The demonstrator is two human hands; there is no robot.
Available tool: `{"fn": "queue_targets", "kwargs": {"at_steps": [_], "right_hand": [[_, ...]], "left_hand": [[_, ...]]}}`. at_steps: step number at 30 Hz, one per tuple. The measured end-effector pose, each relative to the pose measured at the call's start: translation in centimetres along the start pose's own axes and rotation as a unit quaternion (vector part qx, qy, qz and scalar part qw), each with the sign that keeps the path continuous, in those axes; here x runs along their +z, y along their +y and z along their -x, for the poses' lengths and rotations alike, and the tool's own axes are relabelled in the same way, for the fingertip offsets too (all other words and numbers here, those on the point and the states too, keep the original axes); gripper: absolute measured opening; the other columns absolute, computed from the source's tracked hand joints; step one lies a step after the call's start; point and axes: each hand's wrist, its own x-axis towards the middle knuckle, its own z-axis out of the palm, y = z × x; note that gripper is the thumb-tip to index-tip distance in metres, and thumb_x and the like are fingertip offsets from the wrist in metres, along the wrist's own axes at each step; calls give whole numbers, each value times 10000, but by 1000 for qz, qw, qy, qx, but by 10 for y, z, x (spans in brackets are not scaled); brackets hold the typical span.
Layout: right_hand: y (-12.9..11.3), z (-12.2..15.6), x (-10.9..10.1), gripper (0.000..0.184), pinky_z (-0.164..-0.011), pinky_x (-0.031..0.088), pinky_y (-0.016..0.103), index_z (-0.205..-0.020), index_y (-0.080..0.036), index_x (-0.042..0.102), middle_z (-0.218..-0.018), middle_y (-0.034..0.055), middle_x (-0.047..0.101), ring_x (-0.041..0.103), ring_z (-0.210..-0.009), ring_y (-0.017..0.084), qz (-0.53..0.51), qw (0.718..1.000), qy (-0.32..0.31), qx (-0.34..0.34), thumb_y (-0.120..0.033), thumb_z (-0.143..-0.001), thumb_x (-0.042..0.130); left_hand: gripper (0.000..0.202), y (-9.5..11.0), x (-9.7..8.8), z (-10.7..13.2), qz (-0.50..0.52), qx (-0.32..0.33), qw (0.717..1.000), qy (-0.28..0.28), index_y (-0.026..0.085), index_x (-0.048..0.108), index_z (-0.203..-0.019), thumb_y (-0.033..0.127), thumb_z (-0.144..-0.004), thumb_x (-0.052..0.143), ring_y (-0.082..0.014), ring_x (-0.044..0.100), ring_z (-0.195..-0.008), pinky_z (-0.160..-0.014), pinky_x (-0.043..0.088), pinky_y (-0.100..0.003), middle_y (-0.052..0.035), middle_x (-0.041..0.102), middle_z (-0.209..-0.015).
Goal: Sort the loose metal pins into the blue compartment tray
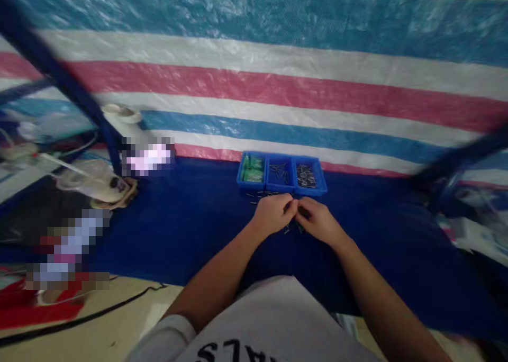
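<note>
My left hand and my right hand meet over the blue table, fingertips pinched together. Whatever sits between the fingers is too small and hidden to make out. Loose thin dark metal pieces lie beneath and around the hands, with more to the left. Just beyond stands a blue three-part tray. Its left compartment has green pieces, the middle one some thin metal pieces, and the right one a denser heap of small metal pieces.
Dark blue posts flank the blue tabletop. A striped plastic sheet hangs behind it. At left are a plastic cup with a straw and a white cylinder. A black cable runs across the floor.
</note>
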Motion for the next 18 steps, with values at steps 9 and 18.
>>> {"fn": "queue_targets", "kwargs": {"at_steps": [9,18], "right_hand": [[10,0,1,160,-591,414,255,-720,-184,541,-700,18,568,538,-641,141,4,1000,-11,3,-186,-879,529],[-43,-5,-45,112,-681,528,335,-968,-230,683,-882,50,685,646,-778,185,-136,966,215,-42,-215,-874,623]], "left_hand": [[300,-2,2,0,6,9,1000,-17,205,571,-756,351,-947,392,-146,614,-674,-627,406,-254,-13,661,-721],[239,-6,1,2,9,40,999,33,196,628,-844,309,-932,437,-166,611,-749,-695,460,-287,-36,678,-806]]}}
